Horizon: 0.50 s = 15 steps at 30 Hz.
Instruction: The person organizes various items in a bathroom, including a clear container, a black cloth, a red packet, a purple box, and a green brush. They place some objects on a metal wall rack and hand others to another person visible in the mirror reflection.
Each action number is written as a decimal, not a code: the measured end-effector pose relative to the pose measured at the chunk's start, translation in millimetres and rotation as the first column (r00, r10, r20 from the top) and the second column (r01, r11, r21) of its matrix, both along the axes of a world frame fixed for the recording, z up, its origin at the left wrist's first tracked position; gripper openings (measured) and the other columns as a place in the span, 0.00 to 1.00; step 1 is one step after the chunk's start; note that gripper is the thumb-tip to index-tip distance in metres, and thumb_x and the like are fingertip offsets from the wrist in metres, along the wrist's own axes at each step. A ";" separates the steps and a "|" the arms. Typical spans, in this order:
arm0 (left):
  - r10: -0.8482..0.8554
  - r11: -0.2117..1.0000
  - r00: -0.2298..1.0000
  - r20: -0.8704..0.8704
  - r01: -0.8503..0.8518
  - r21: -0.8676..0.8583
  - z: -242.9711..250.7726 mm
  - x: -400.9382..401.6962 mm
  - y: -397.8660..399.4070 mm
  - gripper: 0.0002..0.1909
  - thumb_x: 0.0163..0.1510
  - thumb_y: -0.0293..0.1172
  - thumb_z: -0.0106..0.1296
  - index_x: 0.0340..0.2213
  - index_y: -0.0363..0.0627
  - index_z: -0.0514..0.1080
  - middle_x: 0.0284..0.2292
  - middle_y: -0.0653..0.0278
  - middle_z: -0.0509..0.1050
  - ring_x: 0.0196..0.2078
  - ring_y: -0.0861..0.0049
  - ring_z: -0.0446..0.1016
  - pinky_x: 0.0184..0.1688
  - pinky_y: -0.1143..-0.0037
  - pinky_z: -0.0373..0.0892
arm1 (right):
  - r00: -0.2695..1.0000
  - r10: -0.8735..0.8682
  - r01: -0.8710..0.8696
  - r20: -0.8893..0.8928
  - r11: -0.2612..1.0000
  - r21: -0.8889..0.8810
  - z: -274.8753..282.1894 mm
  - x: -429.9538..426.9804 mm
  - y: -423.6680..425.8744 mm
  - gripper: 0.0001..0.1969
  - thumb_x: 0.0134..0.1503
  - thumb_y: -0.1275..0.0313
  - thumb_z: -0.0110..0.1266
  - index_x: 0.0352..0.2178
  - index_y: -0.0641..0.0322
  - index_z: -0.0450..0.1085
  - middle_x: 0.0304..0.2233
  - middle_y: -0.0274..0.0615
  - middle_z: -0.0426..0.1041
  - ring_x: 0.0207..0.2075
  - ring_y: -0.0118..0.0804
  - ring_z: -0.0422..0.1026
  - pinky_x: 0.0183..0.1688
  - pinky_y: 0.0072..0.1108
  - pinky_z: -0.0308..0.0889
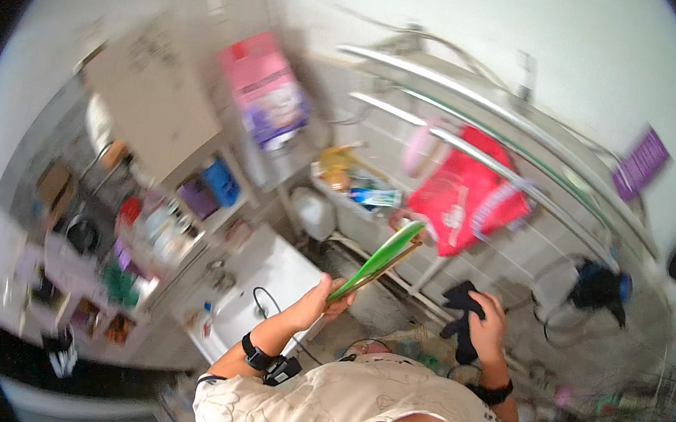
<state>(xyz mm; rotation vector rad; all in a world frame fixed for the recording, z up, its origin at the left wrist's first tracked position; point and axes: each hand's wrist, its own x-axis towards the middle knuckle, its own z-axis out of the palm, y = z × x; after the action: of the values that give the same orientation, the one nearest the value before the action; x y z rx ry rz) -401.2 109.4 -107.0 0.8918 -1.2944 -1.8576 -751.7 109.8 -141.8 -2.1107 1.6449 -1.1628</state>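
My left hand [319,305] grips a flat green item [384,258] by its lower end. It is seen nearly edge-on, with a pale streak and a thin tan-brown edge along one side; what it is cannot be made out. A piece of dark cloth [463,329], perhaps a sock or glove, hangs from my right hand [489,327], which is closed around its upper part. The two hands are apart in front of my torso. Below and to the left of the green item lies a white washbasin [282,267], near my left forearm.
A metal towel rack [508,121] on the wall carries a red cloth [460,193]. Beneath it sits a bin of toiletries [358,197]. A pink and purple package [264,92] stands by the cabinet [152,92]. Bottles crowd the left shelf, beside a mirror [42,143]. Much is blurred.
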 end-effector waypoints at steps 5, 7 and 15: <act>0.399 0.915 0.913 0.080 -0.402 0.030 -33.0 44.8 33.8 0.22 0.56 0.51 0.31 0.23 0.45 0.59 0.15 0.75 0.52 0.16 0.86 0.49 0.18 0.84 0.51 | 0.997 0.050 -0.053 0.067 0.997 0.053 -10.2 -0.9 -9.6 0.16 0.42 0.84 0.47 0.36 0.62 0.68 0.39 0.45 0.66 0.40 0.44 0.66 0.43 0.27 0.61; 0.519 0.854 0.854 0.038 -0.520 0.032 -56.5 60.3 41.4 0.18 0.56 0.47 0.35 0.22 0.46 0.60 0.14 0.73 0.56 0.15 0.85 0.52 0.18 0.84 0.52 | 0.995 0.069 -0.073 0.066 0.996 0.060 -5.7 6.1 -15.7 0.17 0.42 0.84 0.47 0.36 0.62 0.68 0.38 0.44 0.66 0.40 0.43 0.66 0.43 0.27 0.61; 0.971 0.151 0.162 0.173 -0.986 0.077 -129.5 150.6 41.5 0.13 0.53 0.43 0.44 0.23 0.47 0.62 0.18 0.68 0.68 0.17 0.85 0.64 0.18 0.84 0.58 | 0.994 0.095 -0.099 0.048 0.991 0.086 -6.1 22.2 -36.2 0.17 0.40 0.85 0.45 0.36 0.65 0.67 0.38 0.46 0.66 0.40 0.45 0.66 0.45 0.26 0.59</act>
<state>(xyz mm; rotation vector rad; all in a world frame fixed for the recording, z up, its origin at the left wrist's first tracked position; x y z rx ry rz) -250.6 150.9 -236.5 1.4438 -0.2446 -0.7809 -729.5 73.5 -148.0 -2.0703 1.5277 -1.0791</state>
